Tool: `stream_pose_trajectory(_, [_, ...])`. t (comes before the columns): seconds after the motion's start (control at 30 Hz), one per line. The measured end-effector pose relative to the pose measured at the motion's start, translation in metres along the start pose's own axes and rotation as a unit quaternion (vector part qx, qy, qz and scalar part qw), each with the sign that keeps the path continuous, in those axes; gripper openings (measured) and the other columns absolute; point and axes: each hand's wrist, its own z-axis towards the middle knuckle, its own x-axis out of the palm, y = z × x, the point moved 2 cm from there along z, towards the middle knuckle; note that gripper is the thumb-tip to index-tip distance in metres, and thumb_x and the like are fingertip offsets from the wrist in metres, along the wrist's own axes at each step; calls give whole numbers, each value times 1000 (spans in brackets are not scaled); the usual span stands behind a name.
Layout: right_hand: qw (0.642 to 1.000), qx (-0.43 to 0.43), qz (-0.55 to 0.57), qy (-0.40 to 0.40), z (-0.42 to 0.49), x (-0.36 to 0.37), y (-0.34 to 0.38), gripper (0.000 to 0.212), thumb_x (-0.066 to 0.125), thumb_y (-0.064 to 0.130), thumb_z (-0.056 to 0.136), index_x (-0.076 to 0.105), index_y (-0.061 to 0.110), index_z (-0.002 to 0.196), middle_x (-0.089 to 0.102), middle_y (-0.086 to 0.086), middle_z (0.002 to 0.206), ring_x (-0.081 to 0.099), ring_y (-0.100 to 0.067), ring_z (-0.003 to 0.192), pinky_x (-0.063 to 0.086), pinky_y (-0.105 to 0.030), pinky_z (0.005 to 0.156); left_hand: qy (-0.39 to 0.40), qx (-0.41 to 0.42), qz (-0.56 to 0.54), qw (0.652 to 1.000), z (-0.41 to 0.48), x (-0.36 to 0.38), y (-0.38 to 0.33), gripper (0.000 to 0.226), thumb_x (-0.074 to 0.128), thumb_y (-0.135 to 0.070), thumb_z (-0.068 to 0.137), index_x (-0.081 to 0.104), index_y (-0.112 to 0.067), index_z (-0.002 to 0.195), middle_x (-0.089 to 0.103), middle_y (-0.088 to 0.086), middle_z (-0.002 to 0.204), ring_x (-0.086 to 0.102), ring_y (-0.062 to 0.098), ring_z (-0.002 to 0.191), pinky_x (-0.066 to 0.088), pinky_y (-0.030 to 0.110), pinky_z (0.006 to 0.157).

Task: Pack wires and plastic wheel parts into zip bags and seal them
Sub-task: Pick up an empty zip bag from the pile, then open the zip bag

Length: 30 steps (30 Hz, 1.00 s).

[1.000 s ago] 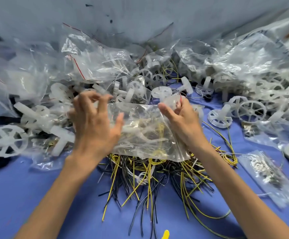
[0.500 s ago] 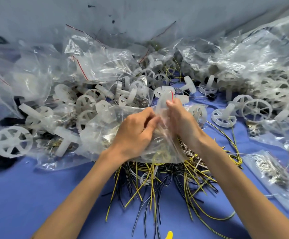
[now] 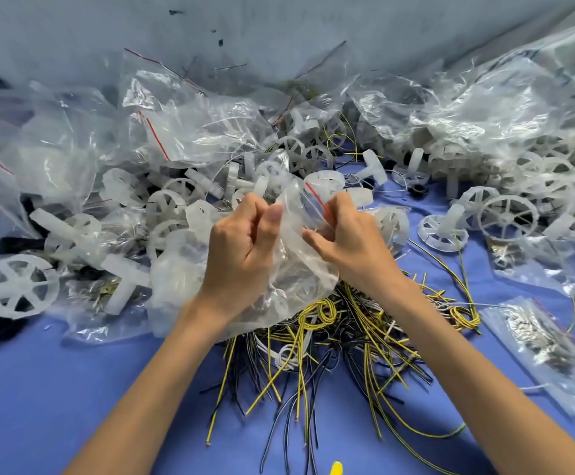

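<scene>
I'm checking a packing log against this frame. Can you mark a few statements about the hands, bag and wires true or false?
1. The left hand and right hand both grip the zip bag. True.
2. The loose wires are mostly yellow and black. True.
3. The wires lie on a red cloth. False: the cloth is blue.
4. The small bag of metal bits lies left of the hands. False: it lies to their right.
5. The zip bag is held over the wires. True.
</scene>
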Motion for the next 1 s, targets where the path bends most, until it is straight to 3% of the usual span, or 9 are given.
stream_pose_trajectory(0.13, [971,16,237,-19,3,-2,8,46,65,8,83,26,29,92,49,-4,90,58,-5,62,50,-20,57,57,-14,-63,996,-4,6,8,36,53,-49,89,35,-24,108,50,-11,75,53,3,60,45,20,53])
stream_pose_trajectory(0.2, [983,-17,174,-46,7,-4,9,43,64,0,80,33,27,93,46,-11,98,59,-22,76,51,-19,64,65,20,-33,997,-7,10,9,36,62,-21,89,37,-18,115,51,-8,81,57,5,66,49,21,57])
stream_pose_trajectory(0.3, [993,-83,24,-81,7,-6,3,20,67,-8,77,58,4,90,38,-6,102,49,-10,76,44,-3,68,12,46,-10,999,-7,6,10,29,60,-9,89,43,-20,110,50,-10,76,54,2,57,42,12,46])
stream_pose_trajectory(0.47, [993,-35,-96,-56,2,-11,-5,17,76,9,76,70,9,92,42,-5,109,46,-17,94,48,-28,84,-46,63,6,997,1,-8,6,24,63,-14,87,51,-16,107,57,-7,78,45,-1,47,34,7,45])
stream_pose_trajectory(0.57, [973,-160,-126,-112,1,-17,17,12,78,12,72,72,9,81,55,-13,96,50,-26,90,44,-35,70,-29,109,61,992,3,-4,-4,19,67,-10,84,63,-3,102,60,1,84,43,-3,52,35,3,54])
stream_pose_trajectory(0.67, [978,-201,59,22,-1,-16,31,14,65,14,79,66,1,75,55,-16,67,48,-16,56,43,-32,48,-30,159,63,985,6,-2,-14,19,67,-6,82,64,-1,101,56,3,88,45,0,59,38,3,60])
stream_pose_trajectory(0.8, [942,-36,260,209,4,-14,27,9,60,12,77,60,4,79,60,-30,82,61,-42,76,50,-53,66,-10,188,50,981,8,2,-22,21,67,-8,79,65,0,98,55,1,84,44,-1,70,41,8,65])
stream_pose_trajectory(0.9, [953,-82,142,256,5,-5,32,23,64,12,80,53,4,99,58,-7,86,58,-3,78,53,-26,64,1,186,16,982,5,5,-26,24,66,-18,78,64,-9,101,58,4,77,46,0,70,43,10,67])
stream_pose_trajectory(1.0, [949,-52,20,309,2,12,20,64,65,34,83,30,14,133,52,-18,125,52,-24,118,46,-38,100,-23,138,-45,989,3,3,-28,26,59,-25,84,54,-13,106,61,-5,73,52,-9,63,39,2,60])
